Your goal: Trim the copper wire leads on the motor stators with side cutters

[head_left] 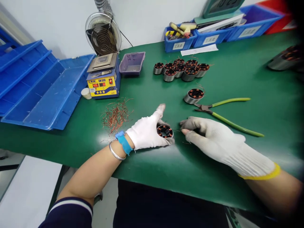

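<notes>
My left hand (146,131), in a white glove, grips a wound motor stator (165,131) low over the green bench, its copper coils facing up. The left thumb sticks up away from it. Just to the right, my gloved right hand (211,136) has its thumb and fingertips pinched together on a thin copper wire (177,130) by the stator. Beyond the right hand lie cutting pliers (206,109) with green handles, jaws apart. Another stator (195,95) stands next to their tips.
Cut copper wires (116,117) lie in a heap left of my hands. Several stators (180,70) are grouped farther back. A yellow-blue solder pot (103,85), a purple tray (131,63), blue trays (54,91) and tool boxes (178,44) line the bench (152,167).
</notes>
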Action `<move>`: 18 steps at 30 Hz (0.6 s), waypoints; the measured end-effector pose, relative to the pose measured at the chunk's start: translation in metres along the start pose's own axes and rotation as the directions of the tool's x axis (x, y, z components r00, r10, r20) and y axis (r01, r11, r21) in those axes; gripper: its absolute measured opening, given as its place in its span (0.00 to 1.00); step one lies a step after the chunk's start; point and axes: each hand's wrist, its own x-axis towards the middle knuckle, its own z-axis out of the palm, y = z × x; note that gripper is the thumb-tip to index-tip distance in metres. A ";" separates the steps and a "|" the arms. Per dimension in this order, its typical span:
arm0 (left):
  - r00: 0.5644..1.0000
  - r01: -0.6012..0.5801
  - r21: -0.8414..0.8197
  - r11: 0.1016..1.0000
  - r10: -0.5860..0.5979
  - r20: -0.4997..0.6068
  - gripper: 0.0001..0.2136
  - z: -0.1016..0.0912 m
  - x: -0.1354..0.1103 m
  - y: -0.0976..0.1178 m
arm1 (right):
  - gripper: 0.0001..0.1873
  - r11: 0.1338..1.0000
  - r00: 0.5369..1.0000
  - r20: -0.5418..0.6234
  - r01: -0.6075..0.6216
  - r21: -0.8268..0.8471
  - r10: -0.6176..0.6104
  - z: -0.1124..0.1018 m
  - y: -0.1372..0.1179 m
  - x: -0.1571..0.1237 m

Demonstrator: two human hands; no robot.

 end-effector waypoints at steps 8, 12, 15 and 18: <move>1.000 -0.016 -0.034 0.999 0.016 -0.005 0.56 0.003 0.002 -0.003 | 0.11 0.968 0.973 -0.088 0.222 0.118 -0.212 0.021 -0.030 0.015; 0.999 -0.052 -0.073 0.996 0.053 0.010 0.57 0.002 0.003 -0.005 | 0.10 0.961 0.965 -0.016 0.261 0.095 -0.260 0.012 -0.014 0.007; 0.997 -0.066 -0.093 0.993 0.070 0.036 0.55 0.000 0.003 -0.007 | 0.10 0.993 0.993 0.045 0.109 -0.037 -0.107 0.007 -0.013 -0.002; 0.997 -0.065 -0.096 0.993 0.069 0.041 0.54 -0.001 0.003 -0.007 | 0.10 0.986 0.996 0.085 -0.010 -0.168 0.024 0.005 -0.022 -0.005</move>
